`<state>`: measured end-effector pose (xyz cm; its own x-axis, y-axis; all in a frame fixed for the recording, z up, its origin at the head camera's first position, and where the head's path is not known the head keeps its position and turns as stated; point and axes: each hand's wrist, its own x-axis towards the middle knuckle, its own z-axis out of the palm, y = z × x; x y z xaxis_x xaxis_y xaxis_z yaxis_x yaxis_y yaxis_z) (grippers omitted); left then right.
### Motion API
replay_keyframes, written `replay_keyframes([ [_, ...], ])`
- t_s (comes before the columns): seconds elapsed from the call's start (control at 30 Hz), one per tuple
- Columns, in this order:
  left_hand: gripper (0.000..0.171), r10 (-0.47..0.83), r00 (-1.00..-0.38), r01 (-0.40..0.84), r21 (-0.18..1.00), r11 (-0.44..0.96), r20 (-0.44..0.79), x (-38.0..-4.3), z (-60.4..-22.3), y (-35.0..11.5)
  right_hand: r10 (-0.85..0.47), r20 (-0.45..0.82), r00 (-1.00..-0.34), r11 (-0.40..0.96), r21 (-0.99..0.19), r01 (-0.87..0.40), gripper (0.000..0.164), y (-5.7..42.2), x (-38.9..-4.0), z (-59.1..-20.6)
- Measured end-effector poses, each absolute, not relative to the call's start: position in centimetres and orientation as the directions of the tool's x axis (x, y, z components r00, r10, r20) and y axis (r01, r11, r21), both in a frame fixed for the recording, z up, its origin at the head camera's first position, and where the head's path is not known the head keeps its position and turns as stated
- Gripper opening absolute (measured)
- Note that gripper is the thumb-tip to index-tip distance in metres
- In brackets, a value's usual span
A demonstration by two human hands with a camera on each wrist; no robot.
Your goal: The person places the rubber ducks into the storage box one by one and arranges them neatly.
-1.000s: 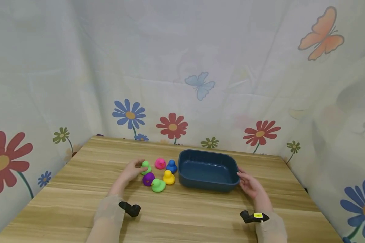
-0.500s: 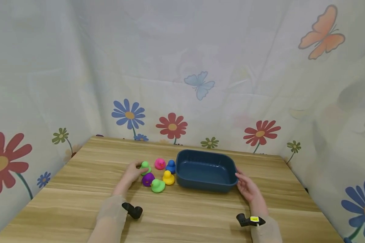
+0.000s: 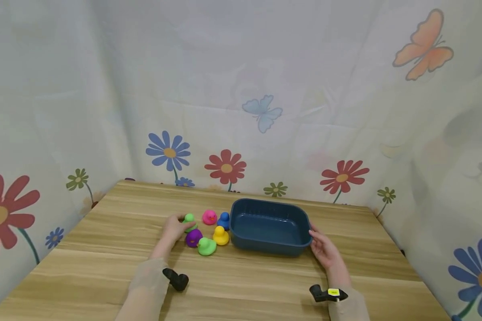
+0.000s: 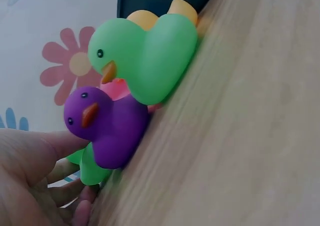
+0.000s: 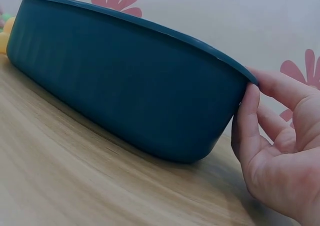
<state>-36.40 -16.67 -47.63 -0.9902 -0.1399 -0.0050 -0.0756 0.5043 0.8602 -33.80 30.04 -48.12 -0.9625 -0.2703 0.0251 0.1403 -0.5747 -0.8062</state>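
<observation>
At the left end of the group, my left hand (image 3: 172, 232) has its thumb and fingers around a green rubber duck (image 3: 190, 222), which rests on the table. A purple duck (image 4: 112, 126) partly hides that duck in the left wrist view. A second green duck (image 3: 206, 246), a yellow duck (image 3: 221, 236), a blue duck (image 3: 223, 220) and a pink duck (image 3: 209, 217) stand close by. The dark blue plastic basin (image 3: 269, 247) sits just right of the ducks. My right hand (image 3: 325, 250) touches its right end with extended fingers, at the rim corner in the right wrist view.
The wooden table (image 3: 241, 290) reaches back to a white curtain (image 3: 209, 58) printed with flowers and butterflies. Black wrist camera mounts (image 3: 176, 280) sit on both forearms.
The basin has slid a little to the left, with my right hand moving along at its end. My left hand stays around the green duck with little movement.
</observation>
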Motion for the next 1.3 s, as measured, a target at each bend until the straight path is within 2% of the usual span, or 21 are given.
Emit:
replay_keyframes([
  [0.43, 0.060, -0.118, -0.992, -0.035, 0.832, 0.554, 0.036, -35.8, -45.2, -18.4, -0.262, 0.060, -0.963, -0.585, -0.804, 0.109, 0.044, 30.0, -33.8, -48.3],
  [0.7, 0.050, -0.051, -0.992, 0.066, 0.801, 0.595, 0.119, -36.1, -45.9, -18.3, -0.275, 0.072, -0.959, -0.583, -0.805, 0.107, 0.045, 30.0, -33.8, -48.4],
  [1.03, 0.044, -0.052, -0.987, 0.093, 0.816, 0.570, 0.149, -36.1, -46.5, -18.5, -0.262, 0.080, -0.962, -0.583, -0.807, 0.092, 0.042, 29.9, -33.7, -48.3],
  [1.3, 0.041, 0.059, -0.974, 0.211, 0.789, 0.577, 0.218, -36.2, -46.8, -19.2, -0.252, 0.085, -0.964, -0.586, -0.806, 0.082, 0.041, 30.0, -33.9, -48.6],
])
